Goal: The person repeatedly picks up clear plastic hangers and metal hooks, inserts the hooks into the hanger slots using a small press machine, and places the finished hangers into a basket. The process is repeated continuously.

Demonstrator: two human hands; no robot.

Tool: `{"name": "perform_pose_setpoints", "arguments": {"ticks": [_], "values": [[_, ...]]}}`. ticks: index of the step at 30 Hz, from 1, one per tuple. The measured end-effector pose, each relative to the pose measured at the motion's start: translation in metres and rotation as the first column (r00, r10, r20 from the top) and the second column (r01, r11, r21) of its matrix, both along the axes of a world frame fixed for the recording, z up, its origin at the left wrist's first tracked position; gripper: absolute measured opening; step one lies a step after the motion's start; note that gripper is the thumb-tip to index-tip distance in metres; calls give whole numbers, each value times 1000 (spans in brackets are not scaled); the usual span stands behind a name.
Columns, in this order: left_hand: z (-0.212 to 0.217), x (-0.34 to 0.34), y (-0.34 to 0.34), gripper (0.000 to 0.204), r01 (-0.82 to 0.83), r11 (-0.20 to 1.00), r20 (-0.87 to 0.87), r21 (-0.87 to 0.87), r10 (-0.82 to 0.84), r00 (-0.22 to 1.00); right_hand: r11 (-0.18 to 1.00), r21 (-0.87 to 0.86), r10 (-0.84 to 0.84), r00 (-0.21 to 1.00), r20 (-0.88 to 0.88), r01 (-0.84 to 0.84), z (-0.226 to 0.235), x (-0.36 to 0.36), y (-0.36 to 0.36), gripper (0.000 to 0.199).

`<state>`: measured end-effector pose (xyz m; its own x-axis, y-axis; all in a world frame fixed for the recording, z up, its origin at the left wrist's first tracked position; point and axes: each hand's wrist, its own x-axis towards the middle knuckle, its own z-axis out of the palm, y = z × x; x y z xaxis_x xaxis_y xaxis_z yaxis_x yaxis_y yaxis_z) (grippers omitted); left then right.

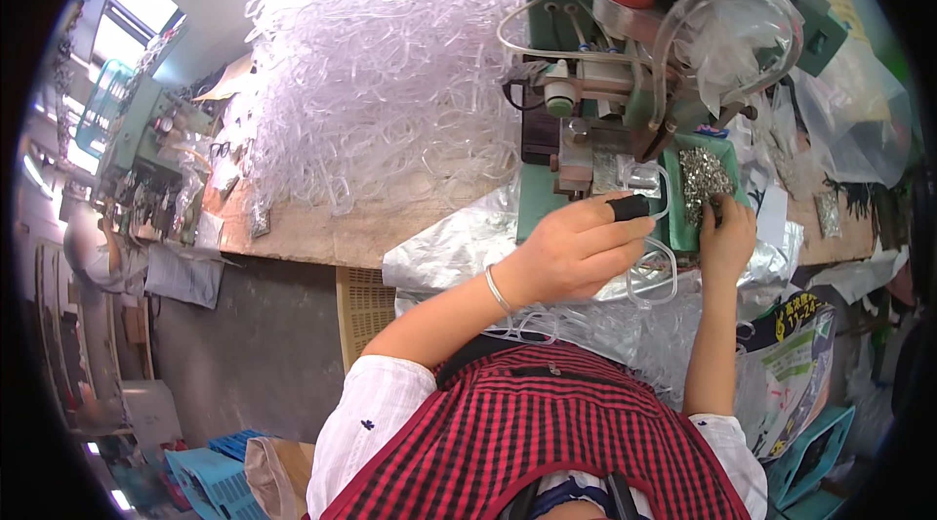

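Pinching one clear tube (669,194) with left hand (581,251), right hand (731,235) dipped in one green tray (685,235), grip unclear

Light is bright and cool; windows (140,2) at upper left are blown out, the tubing heap (381,90) nearly washed out; foil (449,247) glares, metal bits (701,178) glint; the floor (264,344) lies dimmer; fisheye bending grows toward the black rim, far left soft

Tubing loops (381,81) lie on the surface (327,217) left of the press (597,83); right of it, a tray (685,235) holds metal parts (703,178).
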<state>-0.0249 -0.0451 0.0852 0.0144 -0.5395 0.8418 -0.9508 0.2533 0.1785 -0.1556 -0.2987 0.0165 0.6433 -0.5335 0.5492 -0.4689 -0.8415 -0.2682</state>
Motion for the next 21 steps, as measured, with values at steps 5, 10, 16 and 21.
{"name": "perform_pose_setpoints", "arguments": {"ticks": [5, 10, 16, 21], "values": [[6, -17, 76, 35, -403, 915, -449, 13, 366, 815, 1000, 0, 18, 997, 74, -18, -7, 10, 4, 8], [55, 25, 149, 23, -735, 637, -597, -234, 503, 625, 993, 0, 117, 978, 172, -119, -1, 13, 1, 14], [10, 93, 96, 10, -765, 589, -55, 261, 800, 597, 933, 275, 135, 932, 336, -234, 16, 35, 9, 15], [-97, 121, 81, 18, -760, 454, -71, 465, 875, 480, 949, 306, -17, 952, 306, -81, 5, -1, 7, 12]]}}
